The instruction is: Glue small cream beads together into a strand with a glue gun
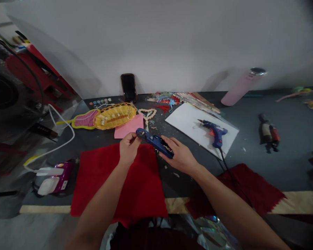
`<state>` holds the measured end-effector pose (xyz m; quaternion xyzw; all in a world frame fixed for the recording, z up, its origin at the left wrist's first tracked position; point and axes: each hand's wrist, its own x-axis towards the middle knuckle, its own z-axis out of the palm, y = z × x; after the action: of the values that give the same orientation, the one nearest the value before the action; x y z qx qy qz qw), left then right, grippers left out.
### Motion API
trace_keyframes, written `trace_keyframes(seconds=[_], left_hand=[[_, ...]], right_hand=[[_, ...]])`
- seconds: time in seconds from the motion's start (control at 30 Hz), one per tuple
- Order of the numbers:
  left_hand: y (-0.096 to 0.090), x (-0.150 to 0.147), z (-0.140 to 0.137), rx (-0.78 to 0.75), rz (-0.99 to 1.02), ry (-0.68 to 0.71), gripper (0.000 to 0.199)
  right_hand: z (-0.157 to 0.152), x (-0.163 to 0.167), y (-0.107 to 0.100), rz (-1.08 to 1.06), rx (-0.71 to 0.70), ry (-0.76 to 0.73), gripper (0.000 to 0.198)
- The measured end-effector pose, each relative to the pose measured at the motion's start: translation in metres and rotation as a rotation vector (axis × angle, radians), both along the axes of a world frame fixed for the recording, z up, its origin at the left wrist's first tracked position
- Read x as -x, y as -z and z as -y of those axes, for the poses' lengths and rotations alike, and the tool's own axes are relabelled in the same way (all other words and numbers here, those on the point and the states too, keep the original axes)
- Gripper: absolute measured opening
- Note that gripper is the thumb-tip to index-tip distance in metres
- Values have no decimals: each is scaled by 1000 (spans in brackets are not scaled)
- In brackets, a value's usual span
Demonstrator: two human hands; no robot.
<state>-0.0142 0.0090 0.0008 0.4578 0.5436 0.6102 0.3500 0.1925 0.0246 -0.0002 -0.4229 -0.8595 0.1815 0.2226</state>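
Over the dark tabletop, my right hand is closed around a blue plier-like tool, whose exact kind I cannot make out. The tool's rounded head points left. At that head, the thumb and fingers of my left hand are pinched together; whatever they hold is too small to name. A red cloth lies beneath my left hand and forearm. Just beyond the tool are a loop of pale beads with a tassel and a pink paper square. Small pale bits are scattered around them.
A yellow woven basket and an upright phone stand at the back left. To the right, a blue glue gun rests on a white sheet. Farther right are a pink bottle and red-and-black pliers. A purple device with a cable sits left.
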Motion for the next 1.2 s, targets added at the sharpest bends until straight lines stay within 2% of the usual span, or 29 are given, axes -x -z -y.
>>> trace_keyframes(seconds=[0.4, 1.2], left_hand=[[-3, 1, 0, 18, -41, 14, 16], [-1, 2, -1, 65, -108, -15, 19]], right_hand=[[0, -1, 3, -64, 21, -28, 55], [-1, -2, 5, -3, -25, -69, 58]])
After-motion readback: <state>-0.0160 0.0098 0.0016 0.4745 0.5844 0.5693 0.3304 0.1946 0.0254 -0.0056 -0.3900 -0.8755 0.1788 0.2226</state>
